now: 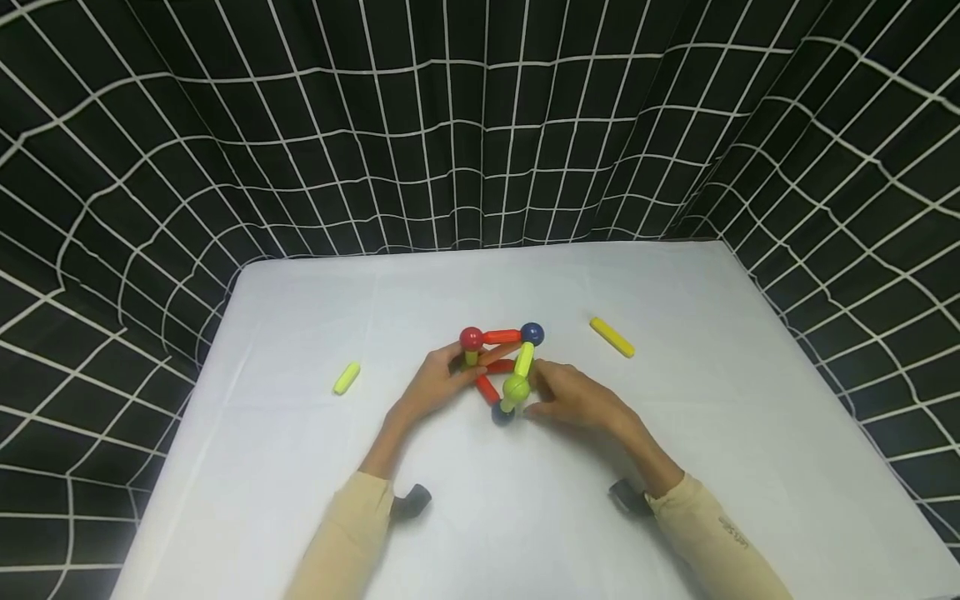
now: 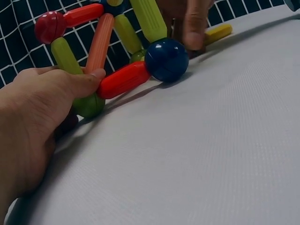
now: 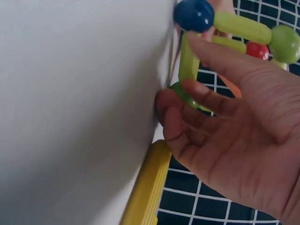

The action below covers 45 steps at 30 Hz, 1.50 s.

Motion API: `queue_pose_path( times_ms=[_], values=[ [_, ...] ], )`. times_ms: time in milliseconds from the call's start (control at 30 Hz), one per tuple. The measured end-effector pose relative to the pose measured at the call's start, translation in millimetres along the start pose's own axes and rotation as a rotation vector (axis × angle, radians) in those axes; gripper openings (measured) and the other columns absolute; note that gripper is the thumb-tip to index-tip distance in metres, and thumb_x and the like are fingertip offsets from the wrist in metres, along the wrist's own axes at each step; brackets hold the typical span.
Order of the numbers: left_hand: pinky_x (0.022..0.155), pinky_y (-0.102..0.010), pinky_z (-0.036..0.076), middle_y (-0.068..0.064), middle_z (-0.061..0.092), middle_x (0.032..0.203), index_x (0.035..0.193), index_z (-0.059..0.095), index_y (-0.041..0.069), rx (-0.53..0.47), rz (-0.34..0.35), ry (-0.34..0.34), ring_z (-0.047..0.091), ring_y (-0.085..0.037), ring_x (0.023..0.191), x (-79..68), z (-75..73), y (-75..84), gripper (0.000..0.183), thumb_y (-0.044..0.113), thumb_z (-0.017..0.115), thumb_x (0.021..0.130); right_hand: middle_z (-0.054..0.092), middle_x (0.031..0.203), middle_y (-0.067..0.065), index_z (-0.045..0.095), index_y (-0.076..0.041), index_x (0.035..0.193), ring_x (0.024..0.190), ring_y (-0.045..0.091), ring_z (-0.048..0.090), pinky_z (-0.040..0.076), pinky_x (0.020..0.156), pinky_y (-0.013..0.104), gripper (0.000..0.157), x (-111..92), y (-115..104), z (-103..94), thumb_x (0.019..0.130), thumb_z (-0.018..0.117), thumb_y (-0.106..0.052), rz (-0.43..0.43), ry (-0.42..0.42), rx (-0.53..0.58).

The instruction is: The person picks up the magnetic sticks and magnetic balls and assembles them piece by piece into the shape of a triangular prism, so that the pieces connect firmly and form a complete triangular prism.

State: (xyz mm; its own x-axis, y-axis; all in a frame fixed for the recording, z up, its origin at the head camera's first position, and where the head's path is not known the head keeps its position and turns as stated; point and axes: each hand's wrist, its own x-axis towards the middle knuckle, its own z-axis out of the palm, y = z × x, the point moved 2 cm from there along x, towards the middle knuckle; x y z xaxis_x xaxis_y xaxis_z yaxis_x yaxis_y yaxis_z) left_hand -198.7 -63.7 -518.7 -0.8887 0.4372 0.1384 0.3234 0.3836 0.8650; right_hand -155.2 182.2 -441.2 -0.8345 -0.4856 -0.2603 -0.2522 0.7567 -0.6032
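Note:
A toy frame of magnetic rods and balls stands on the table. Its red ball (image 1: 472, 338), upper blue ball (image 1: 532, 334) and raised light green ball (image 1: 516, 388) are joined by red, orange and yellow-green rods. A lower blue ball (image 2: 166, 60) rests on the tabletop. My left hand (image 1: 437, 382) grips the frame's left side, its thumb across the rods just above a green ball (image 2: 89, 106). My right hand (image 1: 576, 395) is at the right side, fingers loosely bent beside a yellow-green rod (image 3: 189, 58); whether they touch it is hard to tell.
A yellow rod (image 1: 612, 337) lies right of the frame, and a short yellow-green rod (image 1: 347, 378) lies to the left. The white table (image 1: 300, 308) is backed by a dark curtain (image 1: 420, 125) with a white grid.

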Motion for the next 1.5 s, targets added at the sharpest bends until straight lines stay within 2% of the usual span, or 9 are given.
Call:
queue_pose_path(
  times_ms=[200, 433, 567, 767, 933, 1067, 1233, 1367, 1500],
  values=[
    [0.112, -0.044, 0.053, -0.006, 0.075, 0.126, 0.124, 0.068, 0.012, 0.015, 0.009, 0.082, 0.068, -0.025, 0.128, -3.9, 2.0, 1.9, 0.032, 0.024, 0.077, 0.096, 0.054, 0.086, 0.006, 0.06, -0.011, 0.119, 0.078, 0.018, 0.052, 0.043, 0.066, 0.029, 0.059, 6.5, -6.9, 9.1, 0.076, 0.095, -0.034, 0.042, 0.006, 0.068],
    [0.086, -0.04, 0.058, -0.01, 0.072, 0.105, 0.121, 0.066, 0.007, 0.125, -0.113, 0.304, 0.064, -0.023, 0.094, -16.0, 20.9, 17.7, 0.035, 0.03, 0.076, 0.097, 0.051, 0.081, 0.002, 0.061, -0.011, 0.111, 0.076, 0.016, 0.049, 0.04, 0.064, 0.025, 0.042, 7.5, -7.9, 13.1, 0.084, 0.089, -0.027, 0.037, 0.037, 0.119],
    [0.094, -0.044, 0.059, -0.01, 0.071, 0.114, 0.131, 0.064, 0.007, 0.138, -0.127, 0.275, 0.067, -0.024, 0.103, -24.3, 18.4, 25.9, 0.046, 0.032, 0.078, 0.095, 0.054, 0.077, 0.002, 0.063, -0.009, 0.107, 0.069, 0.015, 0.05, 0.04, 0.059, 0.024, 0.031, 5.3, -5.7, 9.8, 0.087, 0.085, -0.019, 0.081, 0.07, 0.114],
    [0.113, -0.05, 0.049, -0.004, 0.065, 0.137, 0.141, 0.061, 0.018, 0.282, -0.197, 0.193, 0.061, -0.026, 0.129, -47.6, -36.3, 26.1, 0.054, 0.039, 0.079, 0.094, 0.067, 0.086, 0.007, 0.066, -0.005, 0.109, 0.072, 0.016, 0.056, 0.048, 0.062, 0.026, 0.025, 9.0, -3.8, 4.8, 0.091, 0.081, -0.013, 0.107, 0.089, 0.084],
    [0.099, -0.057, 0.047, -0.027, 0.061, 0.132, 0.14, 0.058, 0.0, 0.586, -0.323, 0.288, 0.058, -0.045, 0.116, -76.4, -97.9, 20.6, 0.054, 0.029, 0.074, 0.098, 0.07, 0.091, 0.011, 0.065, -0.003, 0.112, 0.075, 0.017, 0.058, 0.051, 0.064, 0.027, 0.025, 12.3, -1.9, 2.7, 0.092, 0.077, -0.01, 0.118, 0.096, 0.072],
    [0.094, -0.057, 0.055, -0.034, 0.064, 0.12, 0.13, 0.06, -0.012, 0.624, -0.379, 0.238, 0.063, -0.05, 0.107, -90.7, -116.6, 12.9, 0.043, 0.012, 0.073, 0.097, 0.07, 0.091, 0.011, 0.066, 0.0, 0.115, 0.074, 0.017, 0.057, 0.05, 0.064, 0.027, 0.026, 13.2, -0.3, 0.5, 0.093, 0.076, -0.01, 0.141, 0.096, 0.06],
    [0.096, -0.05, 0.06, -0.021, 0.073, 0.114, 0.122, 0.068, -0.003, 0.416, -0.206, 0.227, 0.071, -0.036, 0.106, -76.3, -104.1, 32.9, 0.031, 0.009, 0.076, 0.094, 0.068, 0.088, 0.01, 0.067, 0.001, 0.114, 0.071, 0.016, 0.056, 0.048, 0.062, 0.027, 0.025, 14.6, -0.5, -1.2, 0.093, 0.075, -0.01, 0.148, 0.094, 0.06],
    [0.097, -0.042, 0.059, -0.005, 0.077, 0.111, 0.119, 0.073, 0.009, 0.302, 0.117, 0.164, 0.07, -0.02, 0.103, -48.6, -76.3, 79.8, 0.03, 0.015, 0.082, 0.091, 0.069, 0.089, 0.011, 0.067, 0.002, 0.115, 0.071, 0.016, 0.056, 0.048, 0.062, 0.026, 0.026, 16.0, -0.4, -0.3, 0.094, 0.075, -0.011, 0.139, 0.087, 0.062],
    [0.095, -0.038, 0.056, -0.001, 0.077, 0.108, 0.114, 0.075, 0.01, 0.396, 0.415, 0.118, 0.067, -0.017, 0.099, -22.8, -47.6, 117.4, 0.025, 0.017, 0.082, 0.09, 0.07, 0.089, 0.012, 0.066, 0.002, 0.113, 0.071, 0.016, 0.057, 0.049, 0.062, 0.026, 0.025, 16.2, 0.6, 0.6, 0.094, 0.075, -0.01, 0.123, 0.097, 0.058]
  ],
)
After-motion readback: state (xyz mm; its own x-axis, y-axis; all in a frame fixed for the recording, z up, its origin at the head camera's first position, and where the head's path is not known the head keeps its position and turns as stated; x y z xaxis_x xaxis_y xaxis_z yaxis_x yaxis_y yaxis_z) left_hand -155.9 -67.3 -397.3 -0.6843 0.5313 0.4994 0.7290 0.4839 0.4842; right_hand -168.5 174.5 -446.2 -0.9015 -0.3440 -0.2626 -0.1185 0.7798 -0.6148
